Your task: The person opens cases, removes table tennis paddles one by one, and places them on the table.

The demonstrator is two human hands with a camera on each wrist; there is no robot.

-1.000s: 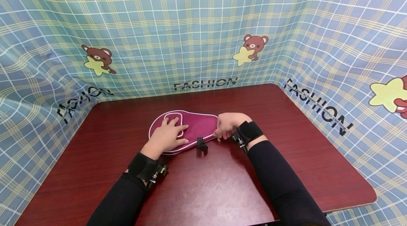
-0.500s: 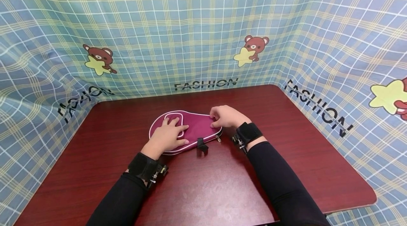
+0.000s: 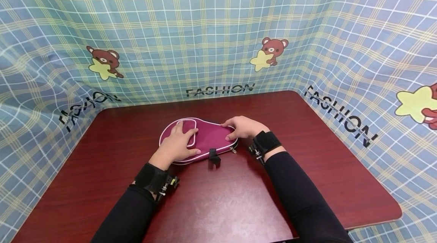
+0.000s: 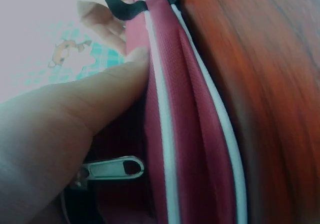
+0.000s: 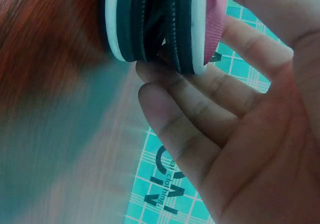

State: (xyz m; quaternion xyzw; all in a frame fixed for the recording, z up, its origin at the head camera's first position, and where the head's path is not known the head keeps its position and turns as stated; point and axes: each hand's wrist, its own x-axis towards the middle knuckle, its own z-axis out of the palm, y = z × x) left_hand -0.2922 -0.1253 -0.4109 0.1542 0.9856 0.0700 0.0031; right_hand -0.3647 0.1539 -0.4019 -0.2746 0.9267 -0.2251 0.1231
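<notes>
A magenta table tennis paddle case with white piping lies flat on the table, its narrow end to the right. My left hand rests on the wide end over the outlined front pocket, thumb along the near edge. My right hand holds the narrow end, thumb on top and fingers over the far side and end. A metal zipper pull hangs at the near corner. In the right wrist view the zipper tapes stand apart at that end. Another zipper pull shows on the pocket in the left wrist view.
A black strap loop sticks out from the case's near edge. The dark red table has rounded corners. A plaid curtain with bears and lettering stands along the back and sides.
My right hand has left the zipper pull at the near corner and moved up onto the narrow end, spreading over it. My left fingers have shifted slightly on the pocket.
</notes>
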